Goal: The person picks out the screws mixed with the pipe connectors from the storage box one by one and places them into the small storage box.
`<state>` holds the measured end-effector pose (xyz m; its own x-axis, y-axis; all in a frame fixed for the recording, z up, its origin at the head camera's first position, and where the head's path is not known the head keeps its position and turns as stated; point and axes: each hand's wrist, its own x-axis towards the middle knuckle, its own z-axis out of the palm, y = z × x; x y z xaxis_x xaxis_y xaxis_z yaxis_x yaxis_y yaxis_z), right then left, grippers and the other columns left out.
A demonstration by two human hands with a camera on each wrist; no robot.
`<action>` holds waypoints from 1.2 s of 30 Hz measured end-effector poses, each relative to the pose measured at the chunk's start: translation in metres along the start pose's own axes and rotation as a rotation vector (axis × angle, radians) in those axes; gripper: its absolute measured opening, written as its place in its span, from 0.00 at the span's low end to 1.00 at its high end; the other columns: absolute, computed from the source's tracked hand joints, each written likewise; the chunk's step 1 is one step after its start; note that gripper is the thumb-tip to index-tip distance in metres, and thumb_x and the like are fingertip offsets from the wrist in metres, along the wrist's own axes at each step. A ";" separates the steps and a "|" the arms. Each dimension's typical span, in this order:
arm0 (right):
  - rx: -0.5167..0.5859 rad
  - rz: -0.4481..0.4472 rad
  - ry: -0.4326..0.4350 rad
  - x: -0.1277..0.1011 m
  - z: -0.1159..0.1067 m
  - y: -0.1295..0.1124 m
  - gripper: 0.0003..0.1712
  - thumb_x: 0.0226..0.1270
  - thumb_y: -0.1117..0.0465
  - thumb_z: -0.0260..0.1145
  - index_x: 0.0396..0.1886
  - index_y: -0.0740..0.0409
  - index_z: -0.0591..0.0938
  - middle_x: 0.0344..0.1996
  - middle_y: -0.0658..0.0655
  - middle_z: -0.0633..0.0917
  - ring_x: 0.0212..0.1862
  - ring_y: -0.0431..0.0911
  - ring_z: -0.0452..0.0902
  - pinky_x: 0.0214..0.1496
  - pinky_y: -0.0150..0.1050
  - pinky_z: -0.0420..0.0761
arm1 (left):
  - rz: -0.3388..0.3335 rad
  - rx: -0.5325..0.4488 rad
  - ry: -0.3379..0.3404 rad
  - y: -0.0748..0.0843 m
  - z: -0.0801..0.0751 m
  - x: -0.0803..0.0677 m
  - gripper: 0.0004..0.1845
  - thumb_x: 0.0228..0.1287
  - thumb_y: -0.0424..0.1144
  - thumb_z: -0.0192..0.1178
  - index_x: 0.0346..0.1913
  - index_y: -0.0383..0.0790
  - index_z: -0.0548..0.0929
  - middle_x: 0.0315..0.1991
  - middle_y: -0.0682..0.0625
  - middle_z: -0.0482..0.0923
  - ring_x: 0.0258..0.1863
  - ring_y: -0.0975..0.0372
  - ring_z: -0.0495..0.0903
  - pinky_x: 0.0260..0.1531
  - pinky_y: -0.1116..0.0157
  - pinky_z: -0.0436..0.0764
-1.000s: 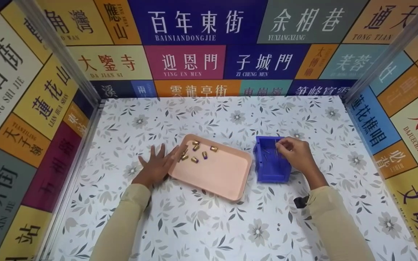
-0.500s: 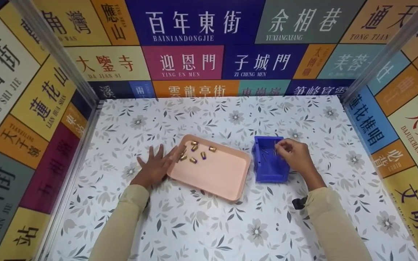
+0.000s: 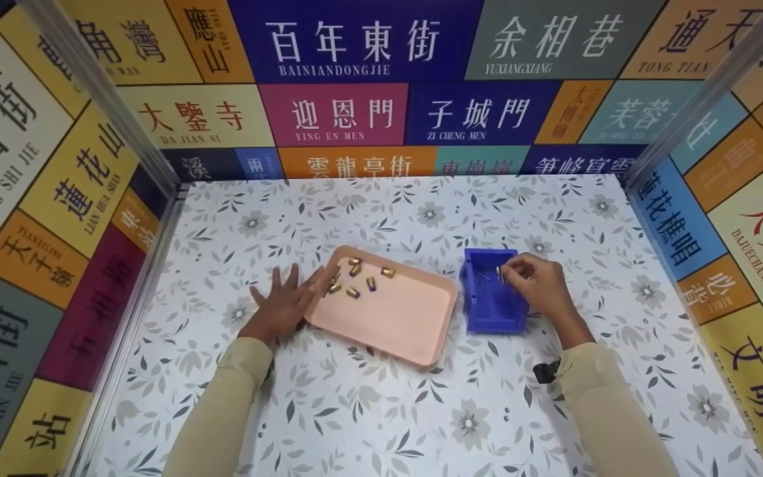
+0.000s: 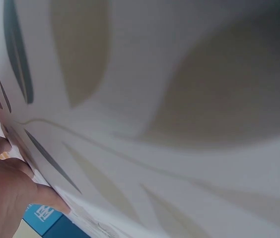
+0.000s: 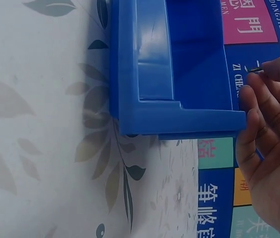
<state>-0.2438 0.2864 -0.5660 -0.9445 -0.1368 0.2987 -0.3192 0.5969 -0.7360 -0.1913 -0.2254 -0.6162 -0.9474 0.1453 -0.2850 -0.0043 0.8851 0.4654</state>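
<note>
My right hand [image 3: 540,281] pinches a small thin metal piece [image 5: 255,70] between thumb and forefinger, over the right side of the blue bin [image 3: 497,324]. The piece's exact kind is too small to tell. A few thin metal pins [image 3: 485,281] lie inside the bin. Left of it, a pink tray [image 3: 395,324] holds several short brass cylinders [image 3: 371,284], some with a blue end. My left hand [image 3: 281,305] rests on the table with spread fingers, its forefinger at the tray's left rim. Only part of that left hand [image 4: 6,193] shows in the left wrist view.
The table [image 3: 355,417] has a white cover with grey leaves and flowers. Walls of coloured sign panels [image 3: 342,112] enclose its back and both sides. A narrow strip of table lies between the tray and the blue bin.
The head view has shifted slightly. At my right fingertips the thin piece has turned a little and catches more light. The left hand, tray and bin stay in place.
</note>
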 end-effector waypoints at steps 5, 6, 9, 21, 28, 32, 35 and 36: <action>0.031 0.014 0.005 -0.001 0.000 0.000 0.07 0.68 0.59 0.73 0.33 0.59 0.87 0.23 0.54 0.87 0.21 0.35 0.79 0.23 0.26 0.77 | -0.012 0.003 -0.001 0.001 -0.001 0.001 0.31 0.75 0.73 0.21 0.78 0.81 0.41 0.84 0.47 0.32 0.81 0.40 0.22 0.63 0.23 0.20; 0.033 0.014 0.003 -0.001 0.000 0.000 0.07 0.68 0.59 0.72 0.33 0.58 0.87 0.23 0.54 0.87 0.21 0.35 0.79 0.23 0.26 0.77 | -0.012 0.005 -0.001 0.001 -0.001 0.001 0.31 0.75 0.72 0.21 0.78 0.82 0.41 0.84 0.47 0.33 0.81 0.40 0.22 0.63 0.23 0.20; 0.031 0.015 0.001 0.000 0.000 0.000 0.07 0.69 0.59 0.72 0.33 0.58 0.87 0.23 0.54 0.87 0.20 0.35 0.79 0.23 0.26 0.76 | -0.012 0.009 -0.004 0.001 -0.001 0.002 0.30 0.76 0.71 0.22 0.79 0.81 0.39 0.84 0.47 0.33 0.81 0.40 0.22 0.63 0.23 0.20; 0.034 0.008 -0.013 0.000 0.002 -0.002 0.07 0.70 0.58 0.71 0.34 0.57 0.88 0.23 0.53 0.87 0.20 0.36 0.79 0.23 0.27 0.77 | 0.018 0.008 0.006 -0.001 -0.002 0.000 0.30 0.79 0.68 0.22 0.79 0.79 0.34 0.85 0.47 0.34 0.81 0.39 0.23 0.62 0.21 0.21; 0.030 -0.038 -0.024 0.007 0.006 -0.014 0.07 0.71 0.57 0.70 0.35 0.54 0.88 0.20 0.50 0.86 0.20 0.38 0.79 0.23 0.29 0.75 | 0.028 -0.009 0.021 -0.001 -0.002 -0.002 0.33 0.78 0.69 0.22 0.81 0.74 0.37 0.85 0.45 0.34 0.81 0.37 0.23 0.60 0.20 0.21; 0.067 -0.043 -0.035 0.012 0.015 -0.022 0.07 0.71 0.56 0.70 0.35 0.55 0.88 0.21 0.51 0.86 0.20 0.39 0.79 0.22 0.30 0.76 | 0.009 -0.016 0.017 0.001 -0.003 -0.002 0.34 0.77 0.71 0.22 0.82 0.72 0.39 0.85 0.46 0.34 0.81 0.38 0.23 0.61 0.21 0.21; 0.089 -0.046 -0.048 0.015 0.024 -0.028 0.07 0.71 0.56 0.70 0.35 0.55 0.88 0.22 0.52 0.87 0.20 0.39 0.79 0.22 0.30 0.77 | -0.003 -0.011 0.016 0.002 -0.002 -0.001 0.35 0.76 0.71 0.21 0.82 0.72 0.39 0.85 0.47 0.34 0.81 0.39 0.23 0.62 0.22 0.21; 0.092 -0.052 -0.052 0.016 0.027 -0.030 0.07 0.71 0.56 0.70 0.35 0.54 0.88 0.22 0.52 0.87 0.20 0.39 0.79 0.23 0.30 0.77 | -0.005 -0.009 0.016 0.002 -0.002 -0.001 0.35 0.76 0.71 0.20 0.82 0.71 0.39 0.85 0.46 0.34 0.81 0.39 0.23 0.62 0.22 0.21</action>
<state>-0.2516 0.2449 -0.5551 -0.9285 -0.2080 0.3076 -0.3713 0.5128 -0.7740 -0.1914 -0.2250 -0.6137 -0.9524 0.1339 -0.2739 -0.0117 0.8817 0.4717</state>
